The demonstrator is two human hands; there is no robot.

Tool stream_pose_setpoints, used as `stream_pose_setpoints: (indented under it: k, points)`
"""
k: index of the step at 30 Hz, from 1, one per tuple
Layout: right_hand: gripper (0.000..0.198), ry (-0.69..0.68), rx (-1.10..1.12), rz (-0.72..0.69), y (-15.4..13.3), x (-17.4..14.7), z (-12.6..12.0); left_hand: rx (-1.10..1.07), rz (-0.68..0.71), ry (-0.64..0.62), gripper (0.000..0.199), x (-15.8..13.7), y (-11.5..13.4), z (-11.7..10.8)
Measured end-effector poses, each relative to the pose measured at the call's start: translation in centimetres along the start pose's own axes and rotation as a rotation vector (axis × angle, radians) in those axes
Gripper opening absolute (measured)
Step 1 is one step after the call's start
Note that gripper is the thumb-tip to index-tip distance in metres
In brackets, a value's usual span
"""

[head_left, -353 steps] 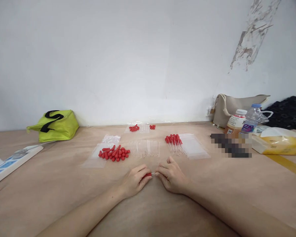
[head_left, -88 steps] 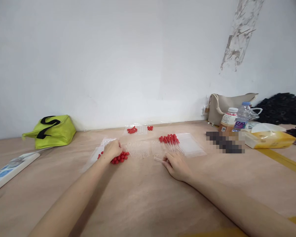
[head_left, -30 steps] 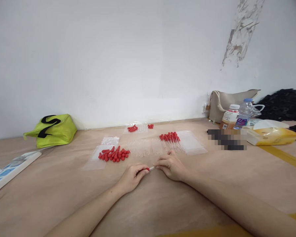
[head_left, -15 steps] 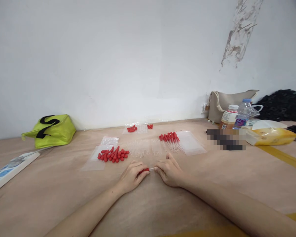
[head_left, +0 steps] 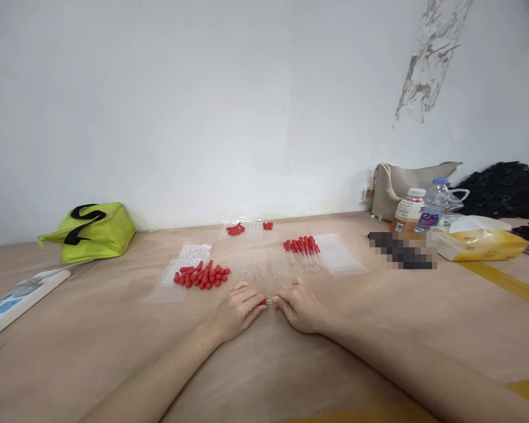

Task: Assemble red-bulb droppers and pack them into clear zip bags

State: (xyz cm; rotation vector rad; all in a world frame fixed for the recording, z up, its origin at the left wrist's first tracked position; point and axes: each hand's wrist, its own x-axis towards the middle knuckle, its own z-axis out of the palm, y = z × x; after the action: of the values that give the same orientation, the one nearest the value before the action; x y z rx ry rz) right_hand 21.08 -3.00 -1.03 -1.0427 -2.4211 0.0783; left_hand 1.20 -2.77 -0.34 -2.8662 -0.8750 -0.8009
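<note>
My left hand [head_left: 241, 309] is closed around a red rubber bulb [head_left: 263, 302], with only its end showing past the fingertips. My right hand [head_left: 300, 306] pinches a clear glass dropper tube [head_left: 270, 302] that runs into the bulb's mouth; most of the tube is hidden by the fingers. Beyond my left hand lies a pile of loose red rubber bulbs [head_left: 203, 275]. Several clear tubes [head_left: 249, 264] are spread in the middle. Droppers with red bulbs on them [head_left: 306, 251] lie in a row beyond my right hand.
Clear plastic bags [head_left: 341, 255] lie flat beside the droppers and the bulb pile. More bulbs [head_left: 235, 229] sit near the wall. On the left are a lime-green bag [head_left: 99, 232] and a power strip [head_left: 30, 299]. A tissue pack [head_left: 482, 239] and drink bottles [head_left: 408, 212] stand at right.
My fingertips have come slightly closer together, and less of the bulb and the tube shows between them. The piles on the table look the same.
</note>
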Motion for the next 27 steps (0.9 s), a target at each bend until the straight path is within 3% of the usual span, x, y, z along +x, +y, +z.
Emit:
stream_pose_setpoints:
  k: [7, 9, 13, 16, 20, 27]
  points:
    - [0.023, -0.010, -0.151, -0.058, -0.4, 0.2, -2.2, -0.120, -0.223, 0.060, 0.020, -0.5, -0.1, -0.6]
    - [0.020, 0.004, -0.112, 0.034, 0.7, 0.1, -2.7, -0.146, -0.296, 0.072, 0.027, -0.9, -0.2, -0.7]
    - [0.028, 0.063, 0.197, 0.474, 4.7, 1.2, -3.4, -0.169, -0.338, 0.006, 0.017, -1.2, -0.2, -1.0]
    - [0.023, 0.187, 0.200, 0.707, 7.3, 3.1, -3.6, -0.185, -0.337, -0.030, 0.019, -1.1, -0.1, -1.1]
    - [0.021, 0.307, -0.007, 0.774, 8.1, 5.4, -2.6, -0.196, -0.325, -0.046, 0.019, -1.1, -0.2, -1.1]
    - [0.026, 0.292, -0.225, 0.807, 8.0, 6.5, -0.3, -0.211, -0.320, -0.030, 0.018, -1.1, -0.4, -0.9]
